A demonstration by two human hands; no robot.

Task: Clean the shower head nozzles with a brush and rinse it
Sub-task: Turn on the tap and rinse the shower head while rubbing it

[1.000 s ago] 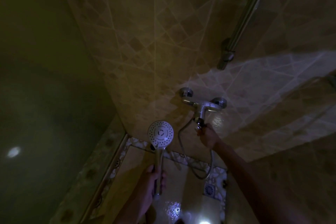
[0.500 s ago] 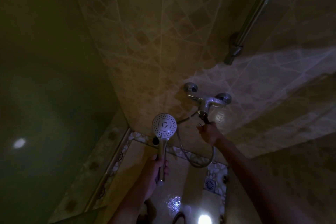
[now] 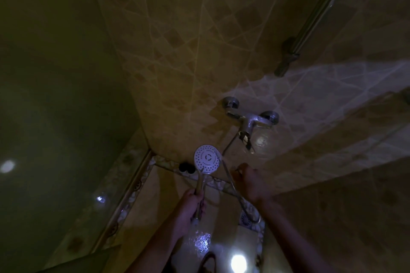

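The mixer tap (image 3: 251, 118) is mounted on the tiled wall (image 3: 199, 51), above and to the right of the shower head (image 3: 207, 158). The left hand (image 3: 188, 208) grips the handle below the shower head, nozzle face toward the camera. The right hand (image 3: 251, 182) is to the right of the shower head, below the tap and apart from it. The hose (image 3: 230, 182) runs down from the tap, between both hands, to a loop over the floor drain (image 3: 246, 219). The riser rail (image 3: 310, 17) is on the wall at upper right.

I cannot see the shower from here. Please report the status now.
Left hand shut on shower head handle, nozzles facing camera. Right hand free below mixer tap, grip unclear. No brush seen. Hose hangs between hands.
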